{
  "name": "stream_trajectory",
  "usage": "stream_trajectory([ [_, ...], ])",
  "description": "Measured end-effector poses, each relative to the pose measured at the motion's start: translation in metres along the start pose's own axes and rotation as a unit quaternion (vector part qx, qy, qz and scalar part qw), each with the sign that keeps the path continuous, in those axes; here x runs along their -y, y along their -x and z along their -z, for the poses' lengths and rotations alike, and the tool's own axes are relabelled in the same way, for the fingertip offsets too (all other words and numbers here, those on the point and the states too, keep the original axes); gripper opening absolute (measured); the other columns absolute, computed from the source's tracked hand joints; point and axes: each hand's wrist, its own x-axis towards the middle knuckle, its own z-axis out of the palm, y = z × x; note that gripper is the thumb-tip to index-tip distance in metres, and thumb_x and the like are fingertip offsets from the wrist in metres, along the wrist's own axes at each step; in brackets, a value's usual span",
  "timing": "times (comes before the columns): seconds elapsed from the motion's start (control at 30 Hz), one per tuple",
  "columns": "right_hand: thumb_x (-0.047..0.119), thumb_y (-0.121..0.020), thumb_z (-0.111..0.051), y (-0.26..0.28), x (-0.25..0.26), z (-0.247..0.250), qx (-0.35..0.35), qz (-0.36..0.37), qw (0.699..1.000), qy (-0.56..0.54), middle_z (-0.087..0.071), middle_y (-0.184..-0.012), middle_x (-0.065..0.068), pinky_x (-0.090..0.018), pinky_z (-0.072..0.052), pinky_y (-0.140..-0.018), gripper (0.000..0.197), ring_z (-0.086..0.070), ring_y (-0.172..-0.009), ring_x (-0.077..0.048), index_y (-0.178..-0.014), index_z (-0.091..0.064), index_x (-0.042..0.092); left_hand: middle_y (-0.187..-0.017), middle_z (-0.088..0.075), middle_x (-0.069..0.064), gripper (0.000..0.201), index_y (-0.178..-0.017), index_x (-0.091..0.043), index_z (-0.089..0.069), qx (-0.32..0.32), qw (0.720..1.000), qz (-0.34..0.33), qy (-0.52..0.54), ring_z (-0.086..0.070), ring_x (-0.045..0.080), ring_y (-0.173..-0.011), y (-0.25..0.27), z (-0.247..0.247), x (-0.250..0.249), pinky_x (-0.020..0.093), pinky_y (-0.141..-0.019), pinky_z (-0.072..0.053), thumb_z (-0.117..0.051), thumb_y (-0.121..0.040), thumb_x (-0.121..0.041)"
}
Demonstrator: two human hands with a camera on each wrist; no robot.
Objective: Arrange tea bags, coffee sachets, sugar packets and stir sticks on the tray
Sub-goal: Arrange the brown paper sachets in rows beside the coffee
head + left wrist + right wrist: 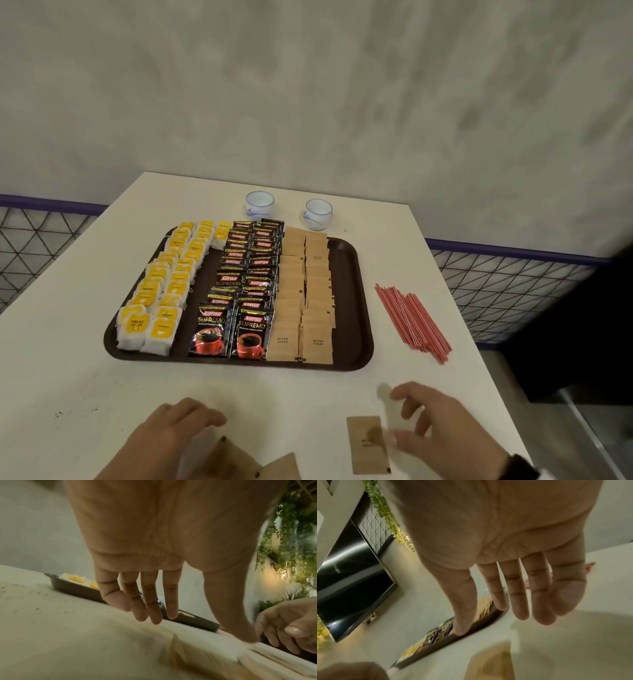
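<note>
A brown tray (363,308) holds rows of yellow tea bags (164,291), black coffee sachets (245,284) and brown sugar packets (305,294). Red stir sticks (411,320) lie in a loose bundle on the table to the right of the tray. One loose sugar packet (368,445) lies flat near the front edge, and two more loose packets (246,462) lie partly under my left hand (191,421). That hand hovers with relaxed fingers (154,608). My right hand (428,421) is spread open beside the single packet (489,662), thumb tip at its right edge.
Two small white cups (259,204) (318,213) stand behind the tray. The white table (68,342) ends close on the right, with a wire-mesh railing (507,291) beyond it. A bare wall rises behind.
</note>
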Motion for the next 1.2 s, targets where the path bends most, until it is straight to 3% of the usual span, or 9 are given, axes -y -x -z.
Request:
stream_trajectory([
  [0.07,0.073,-0.061,-0.069,0.001,0.004,-0.013,0.033,-0.016,0.999,0.034,-0.046,-0.105,0.018,-0.012,-0.041,-0.080,0.073,-0.051,-0.084,0.000,-0.121,-0.042,0.041,-0.094,-0.042,-0.024,0.057,-0.115,-0.064,-0.031,-0.012,0.998,-0.004,-0.061,-0.040,0.001,-0.045,-0.005,-0.026,0.015,0.006,-0.041,-0.033,-0.048,-0.065,-0.045],
  [0.13,0.055,-0.075,-0.071,-0.002,0.003,-0.028,0.028,-0.012,0.997,0.068,-0.037,-0.109,0.018,-0.015,-0.038,-0.088,0.071,-0.047,-0.098,0.000,-0.133,-0.036,0.035,-0.089,-0.036,-0.023,0.046,-0.109,-0.055,-0.036,-0.012,0.994,-0.038,-0.104,-0.025,0.002,-0.048,-0.006,-0.036,0.009,0.009,-0.044,-0.032,-0.047,-0.065,-0.048],
  [0.2,0.049,-0.074,-0.072,-0.007,0.001,-0.041,0.000,0.002,0.997,0.078,-0.035,-0.113,0.014,-0.019,-0.040,-0.093,0.070,-0.046,-0.110,-0.005,-0.132,-0.036,0.033,-0.088,-0.026,-0.027,0.041,-0.102,-0.059,-0.029,0.045,0.993,-0.038,-0.101,-0.033,0.007,-0.064,-0.002,-0.020,-0.012,0.019,-0.061,-0.043,-0.055,-0.072,-0.047],
  [0.3,0.046,-0.071,-0.073,-0.013,0.004,-0.048,0.000,0.012,0.997,0.082,-0.036,-0.108,0.014,-0.019,-0.040,-0.085,0.054,-0.048,-0.106,-0.008,-0.111,-0.039,0.034,-0.092,-0.025,-0.026,0.037,-0.090,-0.052,-0.025,-0.016,0.992,-0.062,-0.112,-0.036,0.007,-0.093,-0.001,-0.021,-0.019,0.018,-0.090,-0.035,-0.060,-0.078,-0.050],
  [0.57,0.006,-0.087,-0.059,-0.013,0.006,-0.040,-0.006,0.066,0.993,-0.093,-0.055,-0.077,0.008,-0.017,-0.043,-0.064,0.024,-0.049,-0.069,-0.006,-0.078,-0.049,0.026,-0.077,-0.042,-0.010,0.028,-0.075,-0.035,-0.029,0.045,0.995,0.052,-0.074,-0.043,0.004,-0.070,-0.001,-0.007,-0.040,0.018,-0.070,-0.037,-0.057,-0.076,-0.032],
  [0.7,0.001,-0.092,-0.054,-0.034,0.028,-0.024,-0.032,0.103,0.976,-0.189,-0.065,-0.084,0.002,-0.021,-0.048,-0.059,0.019,-0.062,-0.072,-0.016,-0.088,-0.060,0.019,-0.074,-0.056,-0.006,0.027,-0.076,-0.032,-0.034,0.034,0.998,0.052,-0.008,-0.053,0.008,-0.069,0.003,0.000,-0.043,0.016,-0.062,-0.039,-0.060,-0.079,-0.029],
  [0.87,0.011,-0.090,-0.064,-0.085,0.078,-0.022,-0.075,0.123,0.977,-0.158,-0.062,-0.099,0.003,-0.014,-0.046,-0.073,0.026,-0.059,-0.083,-0.007,-0.112,-0.059,0.024,-0.075,-0.062,-0.008,0.024,-0.078,-0.034,-0.041,-0.001,0.997,0.047,0.063,-0.055,0.007,-0.063,0.006,0.011,-0.037,0.018,-0.064,-0.045,-0.060,-0.078,-0.019],
  [1.0,0.009,-0.088,-0.066,-0.109,0.102,-0.023,-0.106,0.105,0.977,-0.152,-0.057,-0.088,0.007,-0.010,-0.035,-0.058,0.024,-0.056,-0.079,-0.006,-0.102,-0.055,0.026,-0.076,-0.068,-0.008,0.022,-0.079,-0.030,-0.043,-0.001,0.993,0.064,0.095,-0.061,0.006,-0.070,0.008,0.016,-0.032,0.024,-0.073,-0.049,-0.060,-0.080,-0.017],
  [1.2,0.002,-0.086,-0.064,-0.125,0.114,-0.032,-0.088,0.105,0.987,-0.088,-0.050,-0.083,0.009,-0.012,-0.039,-0.061,0.028,-0.048,-0.073,-0.002,-0.103,-0.058,0.024,-0.077,-0.064,-0.024,0.024,-0.084,-0.033,-0.043,-0.011,0.988,0.077,0.134,-0.062,0.002,-0.069,0.013,0.018,-0.019,0.021,-0.072,-0.051,-0.060,-0.077,-0.017],
])
